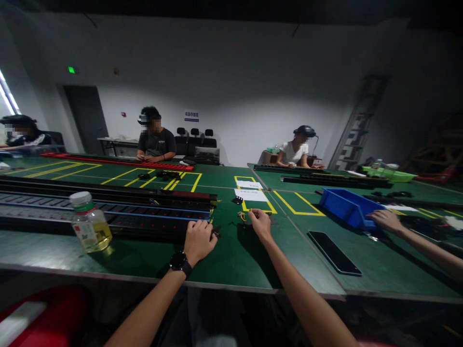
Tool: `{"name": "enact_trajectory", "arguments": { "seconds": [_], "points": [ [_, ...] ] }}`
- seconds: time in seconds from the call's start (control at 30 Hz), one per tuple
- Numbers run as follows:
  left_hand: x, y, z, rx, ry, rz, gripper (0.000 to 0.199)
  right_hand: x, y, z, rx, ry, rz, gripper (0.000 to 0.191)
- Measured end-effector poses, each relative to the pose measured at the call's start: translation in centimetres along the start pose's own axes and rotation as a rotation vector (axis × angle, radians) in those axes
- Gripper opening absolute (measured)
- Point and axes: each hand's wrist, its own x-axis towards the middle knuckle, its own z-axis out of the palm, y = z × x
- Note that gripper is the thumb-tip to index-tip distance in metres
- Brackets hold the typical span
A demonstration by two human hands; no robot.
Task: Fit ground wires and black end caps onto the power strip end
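Note:
My left hand (198, 241), a dark watch (178, 261) on its wrist, is curled round the near right end of a long black rail (152, 230). Its thumb is by a small dark piece with a bit of wire (216, 234). To the right, my right hand (260, 224) pinches with thumb and forefinger at a short bundle of yellow and black wires (242, 217); what exactly lies between the fingertips is too small to make out clearly. More yellow wire ends (212, 212) stick out of the rails behind my left hand. A small black part (238, 199) lies beyond the wires.
A bottle of yellow liquid (90, 226) stands before the rails. White paper sheets (250, 194) lie ahead on the green table (231, 270). Right are a dark phone (334, 253) and a blue bin (342, 205), with another person's hand (387, 220) at it. Several people sit across.

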Motion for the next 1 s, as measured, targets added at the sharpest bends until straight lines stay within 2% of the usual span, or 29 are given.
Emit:
{"name": "enact_trajectory", "arguments": {
  "seconds": [0.27, 0.47, 0.7, 0.8, 0.93, 1.0],
  "points": [
    [0.0, 0.1, -0.1, 0.027, -0.003, 0.005, 0.018, 0.6, 0.9, 0.3, 0.149, 0.002, 0.07, 0.043],
    [0.0, 0.2, -0.4, 0.037, 0.016, -0.023, 0.021, 0.3, -0.3, 0.5, 0.295, -0.041, 0.073, 0.056],
    [0.0, -0.3, -0.9, -0.155, 0.09, -0.067, 0.015, -1.1, -3.2, -0.5, 0.432, -0.246, 0.056, 0.057],
    [0.3, -0.6, -1.1, -0.225, 0.124, -0.046, 0.016, -1.8, -4.3, -0.7, 0.475, -0.357, 0.056, 0.058],
    [1.1, 0.1, -1.9, -0.328, 0.06, 0.022, 0.019, -2.7, -5.2, -0.7, 0.51, -0.497, 0.077, 0.054],
    [1.7, 0.8, -2.5, -0.424, 0.018, 0.012, 0.021, -3.0, -5.5, -0.8, 0.518, -0.556, 0.088, 0.052]
  ]
}}
